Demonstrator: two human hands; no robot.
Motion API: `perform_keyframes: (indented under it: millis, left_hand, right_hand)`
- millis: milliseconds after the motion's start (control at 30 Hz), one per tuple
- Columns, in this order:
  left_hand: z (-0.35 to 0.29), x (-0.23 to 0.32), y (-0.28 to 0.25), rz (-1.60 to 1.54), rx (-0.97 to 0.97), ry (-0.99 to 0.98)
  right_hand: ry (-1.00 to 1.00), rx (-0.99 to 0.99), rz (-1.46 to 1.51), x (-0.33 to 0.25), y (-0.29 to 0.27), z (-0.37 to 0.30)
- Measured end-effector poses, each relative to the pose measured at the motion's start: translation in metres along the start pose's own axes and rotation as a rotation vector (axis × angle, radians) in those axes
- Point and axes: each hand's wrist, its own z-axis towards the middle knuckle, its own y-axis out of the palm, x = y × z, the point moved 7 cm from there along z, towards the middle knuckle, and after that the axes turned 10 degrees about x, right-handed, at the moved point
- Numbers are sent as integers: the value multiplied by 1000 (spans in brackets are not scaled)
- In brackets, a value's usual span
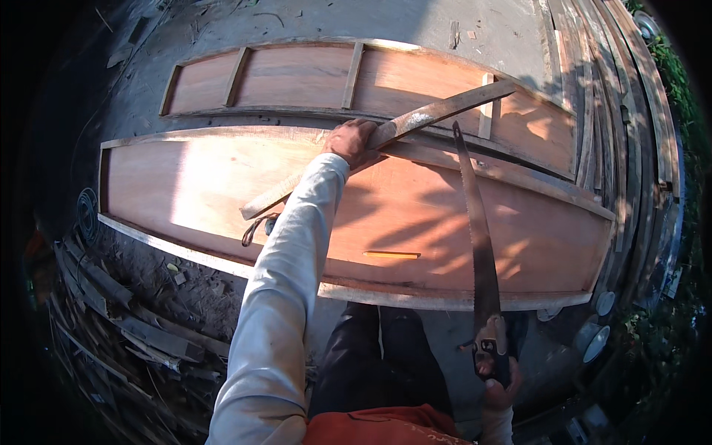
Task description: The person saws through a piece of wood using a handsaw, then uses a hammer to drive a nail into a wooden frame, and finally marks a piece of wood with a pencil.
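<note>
My left hand [351, 143] is closed around the middle of a wooden batten [445, 109]. This batten lies at a slant across the near framed plywood panel [222, 159], with its far right end over a second framed panel [300, 80]. My right hand [498, 387], low on the right, grips the handle of a handsaw [481, 245]. The saw's long blade points away from me over the near panel, its tip just below the batten. An orange pencil [391, 254] rests on the plywood. Beside my left forearm a small dark object with a strap [254, 228] is partly hidden.
Long timber boards [630, 111] are stacked along the right side. Scrap wood [148, 326] is heaped at the lower left, near a coil of wire [87, 215]. Round containers [594, 341] stand past the near panel's right corner. Concrete ground [311, 21] stretches behind the panels.
</note>
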Motion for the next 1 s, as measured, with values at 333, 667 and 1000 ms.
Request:
perform_keyframes:
  millis: [333,667,1000]
  left_hand:
    - [9,31,17,101,-222,-184]
    - [25,10,33,82,-125,-204]
    - [30,4,29,102,-240,-328]
  right_hand:
    - [-284,168,-43,-26,84,54]
    - [-310,81,-150,-5,114,93]
    - [-365,73,-142,-6,133,98]
